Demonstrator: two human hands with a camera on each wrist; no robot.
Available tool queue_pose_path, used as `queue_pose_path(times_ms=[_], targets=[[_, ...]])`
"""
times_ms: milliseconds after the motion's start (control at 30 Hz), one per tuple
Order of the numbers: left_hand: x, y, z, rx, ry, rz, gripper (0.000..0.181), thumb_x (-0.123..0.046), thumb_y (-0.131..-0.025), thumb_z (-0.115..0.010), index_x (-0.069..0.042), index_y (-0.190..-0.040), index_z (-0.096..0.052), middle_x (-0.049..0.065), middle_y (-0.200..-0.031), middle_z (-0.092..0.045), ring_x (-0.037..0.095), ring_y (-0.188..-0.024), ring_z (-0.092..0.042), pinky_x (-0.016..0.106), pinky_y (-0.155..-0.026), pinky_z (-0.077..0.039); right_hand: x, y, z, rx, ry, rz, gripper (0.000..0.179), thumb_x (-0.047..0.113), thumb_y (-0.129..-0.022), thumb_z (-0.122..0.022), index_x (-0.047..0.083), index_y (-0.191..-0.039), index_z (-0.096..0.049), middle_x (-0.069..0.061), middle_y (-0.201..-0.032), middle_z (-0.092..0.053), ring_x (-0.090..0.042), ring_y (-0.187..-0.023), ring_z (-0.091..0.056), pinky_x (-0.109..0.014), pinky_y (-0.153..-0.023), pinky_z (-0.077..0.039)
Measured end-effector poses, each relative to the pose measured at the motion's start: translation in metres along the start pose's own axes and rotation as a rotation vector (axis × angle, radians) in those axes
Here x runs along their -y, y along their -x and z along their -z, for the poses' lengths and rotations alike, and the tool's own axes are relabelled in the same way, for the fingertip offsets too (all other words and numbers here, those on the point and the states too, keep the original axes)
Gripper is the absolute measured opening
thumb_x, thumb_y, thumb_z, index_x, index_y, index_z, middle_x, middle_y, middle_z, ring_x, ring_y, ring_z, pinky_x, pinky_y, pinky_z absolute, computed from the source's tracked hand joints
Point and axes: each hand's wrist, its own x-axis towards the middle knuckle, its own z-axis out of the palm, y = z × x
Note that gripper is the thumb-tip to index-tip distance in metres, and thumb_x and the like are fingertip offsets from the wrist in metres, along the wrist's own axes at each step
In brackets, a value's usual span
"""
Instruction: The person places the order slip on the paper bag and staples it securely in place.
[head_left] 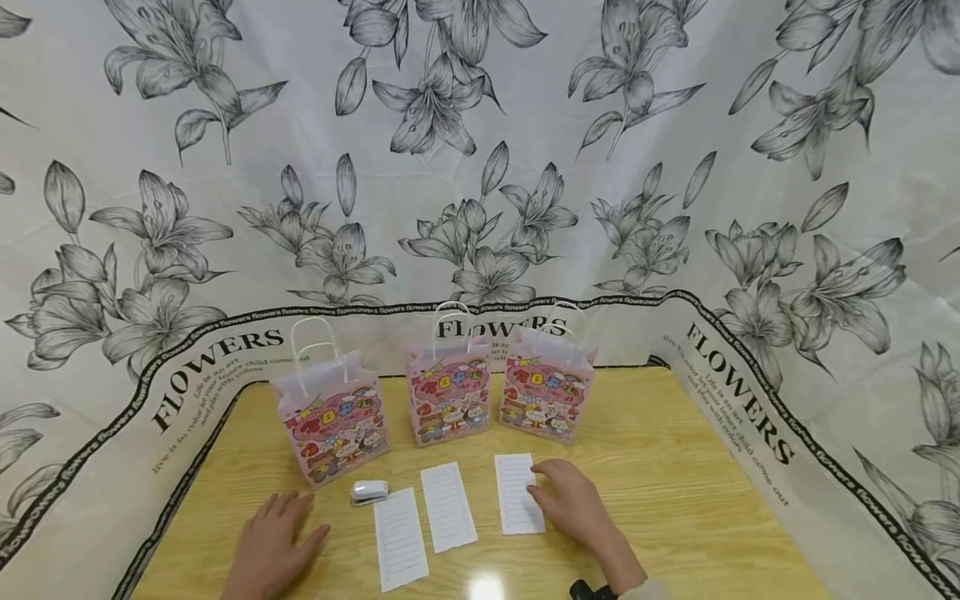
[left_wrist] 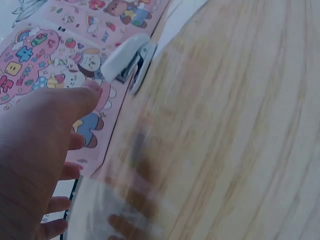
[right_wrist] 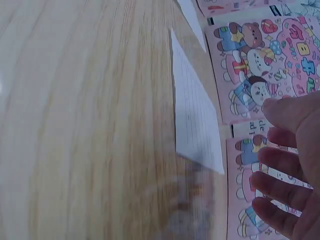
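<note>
Three pink cartoon gift bags stand on the table: a left one, a middle one and a right one. In front of them lie three lined paper slips: left, middle and right. A small white stapler sits at the top of the left slip. My left hand is spread near the left bag and stapler, holding nothing; its thumb points toward the stapler in the left wrist view. My right hand, fingers loosely bent, is at the edge of the right slip.
The wooden table has a bright light reflection near its front edge. Behind and on both sides hangs a white cloth printed with lilies and lettering. White looped handles rise from the bags.
</note>
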Motion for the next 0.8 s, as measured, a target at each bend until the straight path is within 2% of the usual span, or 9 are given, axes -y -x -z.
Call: queue_pose_path(times_ms=[100,233,433,533,700,800], targets=[[-0.007,-0.001,-0.002,0.009,0.028,-0.011,0.056,-0.051,-0.087,-0.068,-0.005,-0.12,-0.067,0.021,-0.12,-0.06,0.045,-0.111,-0.054,0.063,-0.088,-0.041,0.015,-0.006,-0.007,0.008,-0.034,0.037,0.025,0.024,-0.085,-0.076,0.009,-0.105,-0.072,-0.002,-0.106,-0.068,-0.024,-0.104,-0.062,-0.044,-0.088,-0.05],[-0.018,-0.001,-0.004,0.011,0.07,-0.01,0.047,-0.042,-0.087,-0.071,-0.006,-0.118,-0.068,0.017,-0.118,-0.062,0.038,-0.109,-0.057,0.058,-0.09,-0.043,0.038,-0.016,-0.015,0.043,-0.061,0.1,0.023,0.024,-0.086,-0.075,0.009,-0.105,-0.072,0.0,-0.102,-0.068,-0.021,-0.099,-0.063,-0.042,-0.084,-0.051],[-0.029,-0.007,-0.009,-0.042,0.151,-0.01,0.035,-0.028,-0.085,-0.076,-0.006,-0.112,-0.07,0.013,-0.112,-0.066,0.035,-0.105,-0.06,0.053,-0.09,-0.045,0.069,-0.035,-0.036,0.161,-0.12,0.162,0.023,0.024,-0.09,-0.072,0.009,-0.106,-0.072,0.0,-0.1,-0.068,-0.015,-0.09,-0.062,-0.032,-0.075,-0.052],[-0.031,-0.013,-0.013,-0.064,0.177,-0.001,0.033,-0.026,-0.085,-0.076,-0.006,-0.111,-0.071,0.012,-0.111,-0.066,0.034,-0.104,-0.061,0.052,-0.089,-0.046,0.08,-0.044,-0.048,0.201,-0.143,0.174,0.02,0.023,-0.09,-0.071,0.009,-0.105,-0.073,0.0,-0.098,-0.067,-0.012,-0.088,-0.062,-0.029,-0.073,-0.051],[-0.031,-0.021,-0.017,-0.019,0.266,0.046,0.037,-0.023,-0.086,-0.075,-0.001,-0.114,-0.068,0.017,-0.116,-0.065,0.04,-0.111,-0.057,0.056,-0.094,-0.042,0.094,-0.051,-0.065,0.231,-0.153,0.205,0.017,0.024,-0.09,-0.071,0.011,-0.102,-0.073,0.004,-0.095,-0.067,-0.009,-0.085,-0.061,-0.025,-0.071,-0.05],[-0.027,-0.025,-0.019,-0.022,0.31,0.046,0.04,-0.022,-0.086,-0.076,0.0,-0.116,-0.066,0.019,-0.119,-0.064,0.042,-0.113,-0.056,0.058,-0.096,-0.04,0.1,-0.052,-0.072,0.242,-0.17,0.211,0.016,0.024,-0.09,-0.071,0.012,-0.101,-0.074,0.005,-0.094,-0.068,-0.007,-0.084,-0.061,-0.023,-0.071,-0.05]])
